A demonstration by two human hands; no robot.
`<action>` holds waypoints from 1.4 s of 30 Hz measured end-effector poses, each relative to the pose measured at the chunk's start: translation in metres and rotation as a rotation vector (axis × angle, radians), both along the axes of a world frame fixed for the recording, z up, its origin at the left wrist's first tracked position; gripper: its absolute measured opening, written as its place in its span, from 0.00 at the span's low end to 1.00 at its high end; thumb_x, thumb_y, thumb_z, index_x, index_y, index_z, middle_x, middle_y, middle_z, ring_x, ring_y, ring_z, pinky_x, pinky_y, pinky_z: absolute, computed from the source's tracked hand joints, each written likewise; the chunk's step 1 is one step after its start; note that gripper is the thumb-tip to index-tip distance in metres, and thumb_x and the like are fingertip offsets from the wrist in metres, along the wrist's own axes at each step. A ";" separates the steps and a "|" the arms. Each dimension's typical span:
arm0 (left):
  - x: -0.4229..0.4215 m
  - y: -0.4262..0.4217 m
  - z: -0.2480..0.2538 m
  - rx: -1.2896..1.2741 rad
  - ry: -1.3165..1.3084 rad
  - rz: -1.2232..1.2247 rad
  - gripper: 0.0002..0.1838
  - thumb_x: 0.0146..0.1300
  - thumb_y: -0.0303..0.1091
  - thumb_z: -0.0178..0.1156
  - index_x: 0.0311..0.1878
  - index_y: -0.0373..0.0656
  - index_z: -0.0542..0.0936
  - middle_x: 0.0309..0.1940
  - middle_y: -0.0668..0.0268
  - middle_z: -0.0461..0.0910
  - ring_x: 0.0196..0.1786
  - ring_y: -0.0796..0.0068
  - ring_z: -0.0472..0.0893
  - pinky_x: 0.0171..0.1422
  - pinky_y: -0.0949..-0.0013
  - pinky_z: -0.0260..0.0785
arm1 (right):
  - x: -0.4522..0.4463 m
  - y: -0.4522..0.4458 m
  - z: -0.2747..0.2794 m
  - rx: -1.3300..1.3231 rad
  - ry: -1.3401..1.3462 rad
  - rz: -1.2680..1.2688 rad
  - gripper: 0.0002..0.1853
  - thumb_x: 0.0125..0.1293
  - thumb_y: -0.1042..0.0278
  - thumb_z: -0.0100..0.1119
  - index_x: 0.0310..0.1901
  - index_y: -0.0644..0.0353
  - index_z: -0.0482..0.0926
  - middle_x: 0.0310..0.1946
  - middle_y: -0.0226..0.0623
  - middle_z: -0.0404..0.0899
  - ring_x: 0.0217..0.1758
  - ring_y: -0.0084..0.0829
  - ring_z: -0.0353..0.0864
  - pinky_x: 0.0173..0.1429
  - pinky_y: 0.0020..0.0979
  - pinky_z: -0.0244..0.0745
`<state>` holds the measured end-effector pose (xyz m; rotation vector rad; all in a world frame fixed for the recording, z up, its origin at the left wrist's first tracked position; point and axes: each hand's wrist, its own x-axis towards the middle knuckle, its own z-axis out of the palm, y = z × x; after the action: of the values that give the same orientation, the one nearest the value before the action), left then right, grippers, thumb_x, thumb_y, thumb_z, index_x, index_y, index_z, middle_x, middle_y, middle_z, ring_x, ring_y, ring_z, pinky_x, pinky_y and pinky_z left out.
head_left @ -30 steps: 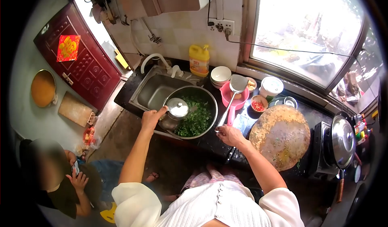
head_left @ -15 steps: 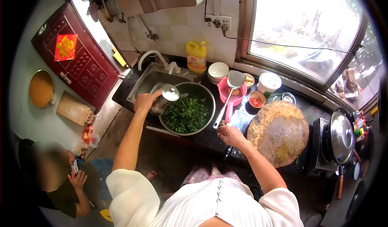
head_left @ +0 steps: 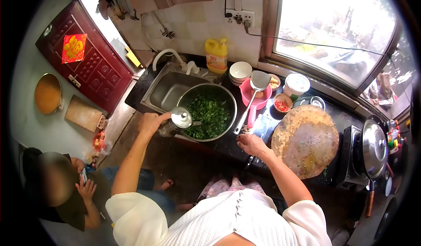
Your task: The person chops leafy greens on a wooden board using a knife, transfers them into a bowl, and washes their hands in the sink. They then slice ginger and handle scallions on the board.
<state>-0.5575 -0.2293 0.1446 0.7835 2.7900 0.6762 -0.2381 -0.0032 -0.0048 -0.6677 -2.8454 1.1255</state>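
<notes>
**Spotter:** What just changed on your feed?

**Operator:** The lidded metal pot (head_left: 180,116). A second ago it sat further in over the steel bowl (head_left: 205,89); now it has shifted outward, its lid overlapping the bowl's rim on the left, near side. I'd judge that this leaves more of the chopped greens (head_left: 212,114) open to view. I can't make out anything running from the pot.

**Spotter:** And the grips?

**Operator:** The left hand (head_left: 153,121), beyond the bowl's left rim, has its grip closed around the pot's handle side. The right hand (head_left: 251,144) is to the right of the bowl, on the near side, fingers curled just below the handle end of the spatula (head_left: 259,81). Whether that grip pinches anything, I cannot tell.

**Spotter:** Give me materials.

**Operator:** The pot's lid is domed, knobbed and mirror-bright. The bowl is round and deep, smooth metal; the greens make a loose, ragged, leafy heap inside it. Right of the bowl, the spatula's broad metal head lies across a pink plastic scoop (head_left: 245,98). Further right is a thick round chopping board (head_left: 302,143), mottled and worn, damp-looking in the middle.

**Spotter:** Behind the bowl?

**Operator:** A dull steel sink (head_left: 169,97), back and left of it, set into the glossy black desk (head_left: 138,96).
</notes>
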 end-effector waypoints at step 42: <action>-0.010 -0.029 0.001 0.277 -0.119 0.124 0.29 0.54 0.53 0.71 0.12 0.41 0.72 0.15 0.76 0.65 0.23 0.82 0.63 0.28 0.69 0.52 | -0.022 -0.019 -0.012 -0.105 0.063 0.049 0.15 0.64 0.61 0.57 0.49 0.56 0.82 0.40 0.48 0.84 0.47 0.50 0.83 0.52 0.46 0.77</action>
<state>-0.5674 -0.2583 0.1461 0.5929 2.6869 1.1109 -0.2601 -0.0224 -0.0166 -0.5592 -2.7810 1.2867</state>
